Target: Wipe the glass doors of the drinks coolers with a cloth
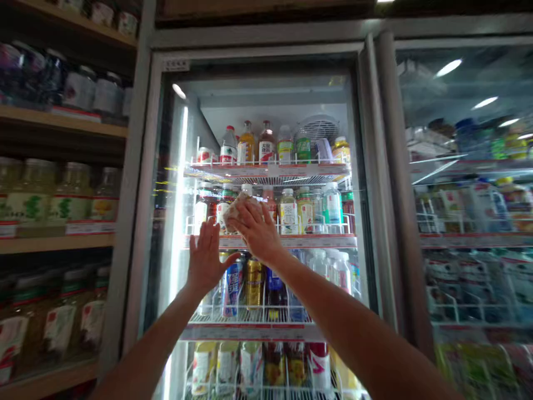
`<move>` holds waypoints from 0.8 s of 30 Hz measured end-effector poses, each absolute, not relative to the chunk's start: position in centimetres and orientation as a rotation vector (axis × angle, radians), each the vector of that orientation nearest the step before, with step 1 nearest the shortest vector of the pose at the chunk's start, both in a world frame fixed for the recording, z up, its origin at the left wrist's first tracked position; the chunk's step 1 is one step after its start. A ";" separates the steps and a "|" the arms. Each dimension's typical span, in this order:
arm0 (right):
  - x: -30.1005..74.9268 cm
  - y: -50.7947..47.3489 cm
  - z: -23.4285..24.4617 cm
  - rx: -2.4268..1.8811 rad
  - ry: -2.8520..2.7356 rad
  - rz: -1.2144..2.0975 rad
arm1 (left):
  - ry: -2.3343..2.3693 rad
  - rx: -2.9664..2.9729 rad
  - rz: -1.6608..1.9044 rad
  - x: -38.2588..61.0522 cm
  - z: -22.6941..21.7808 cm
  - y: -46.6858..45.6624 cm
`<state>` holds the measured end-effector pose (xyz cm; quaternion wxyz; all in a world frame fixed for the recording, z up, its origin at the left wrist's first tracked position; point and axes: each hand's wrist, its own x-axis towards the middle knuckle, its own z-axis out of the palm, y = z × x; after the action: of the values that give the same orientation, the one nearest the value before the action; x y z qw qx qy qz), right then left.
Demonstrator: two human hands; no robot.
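My left hand (206,256) is open, its fingers stretched upward and its palm flat against the glass door (291,266) of a lit drinks fridge. My right hand (255,226) is pressed on the same glass a little higher, its fingers closed over a crumpled pale cloth or paper wad (235,209). Behind the glass, wire shelves carry bottles (288,211) on the upper levels and cans (254,283) below the hands.
A second fridge door (470,222) with misted glass stands to the right, past a grey frame post (387,183). Wooden shelves (58,123) with jars and bottles fill the left side. More bottles sit on the fridge's bottom shelf (258,364).
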<state>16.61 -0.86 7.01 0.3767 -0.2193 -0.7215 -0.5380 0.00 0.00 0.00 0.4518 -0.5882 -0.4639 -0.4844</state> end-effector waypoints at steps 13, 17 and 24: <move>32.6 -2.9 0.8 -0.663 -1.763 -1.295 | -1.137 -1.523 -1.295 0.8 -0.4 -0.9; 32.7 -3.0 3.9 -0.779 -1.749 -1.328 | -1.117 -1.502 -1.337 1.9 -1.2 -1.1; 34.7 -3.0 2.1 -0.827 -1.607 -1.232 | -1.009 -1.582 -1.268 3.1 -5.4 -1.5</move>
<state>34.68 -3.02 2.11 0.4595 -0.3357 -0.6526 -0.5002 3.07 -1.54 -5.42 0.4245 -0.6324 -0.4035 -0.5070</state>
